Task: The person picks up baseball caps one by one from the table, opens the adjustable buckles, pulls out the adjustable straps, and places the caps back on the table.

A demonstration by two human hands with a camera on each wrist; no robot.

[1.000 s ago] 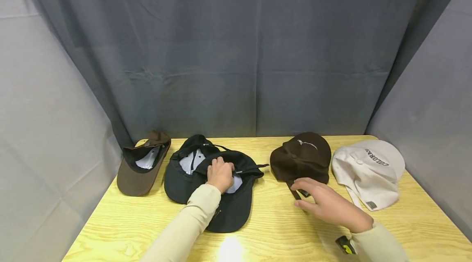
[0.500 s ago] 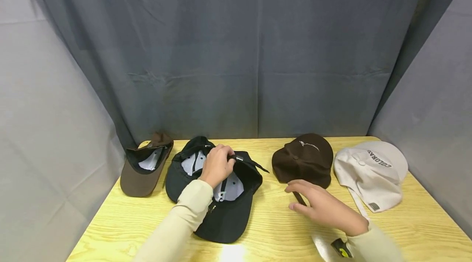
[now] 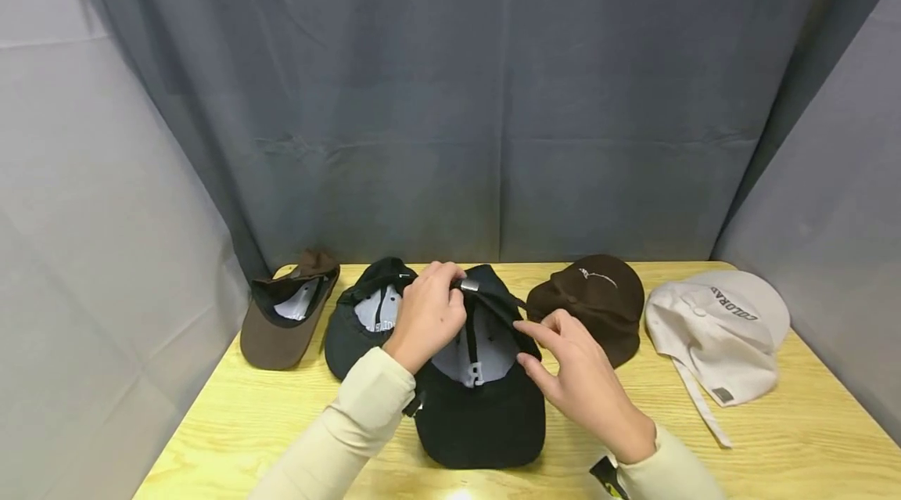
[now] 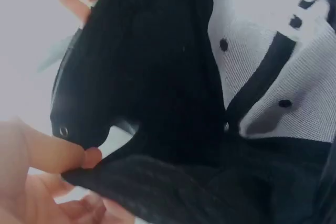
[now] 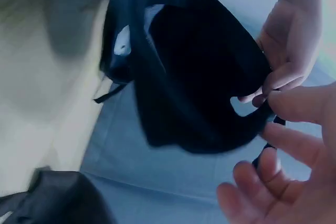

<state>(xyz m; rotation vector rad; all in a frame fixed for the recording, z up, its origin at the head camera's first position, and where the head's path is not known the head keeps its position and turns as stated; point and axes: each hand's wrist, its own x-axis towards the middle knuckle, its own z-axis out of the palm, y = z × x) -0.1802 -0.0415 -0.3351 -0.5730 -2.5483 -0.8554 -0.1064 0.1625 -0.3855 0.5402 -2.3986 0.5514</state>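
My left hand (image 3: 429, 318) pinches the back edge of a black baseball cap (image 3: 482, 431) beside its metal buckle (image 3: 466, 285). The cap is tilted up, brim toward me, showing its pale lining and dark seam tape. In the left wrist view the thumb and fingers (image 4: 47, 153) grip the edge at the back opening. My right hand (image 3: 579, 379) is at the cap's right rim, thumb and index finger spread apart. From the right wrist view, those fingers (image 5: 299, 103) overlap the cap's back edge and its loose strap.
A second black cap (image 3: 345, 347) lies upturned just left of the held one. Farther left is a brown cap (image 3: 278, 343). On the right sit a dark brown cap (image 3: 587, 300) and a cream cap (image 3: 711, 336) with a trailing strap. A grey curtain (image 3: 394, 132) hangs behind the wooden table (image 3: 232, 437).
My left hand has lifted the black cap's back edge and brought the cap right, off the second black cap. My right hand has moved left from near the dark brown cap to its rim.
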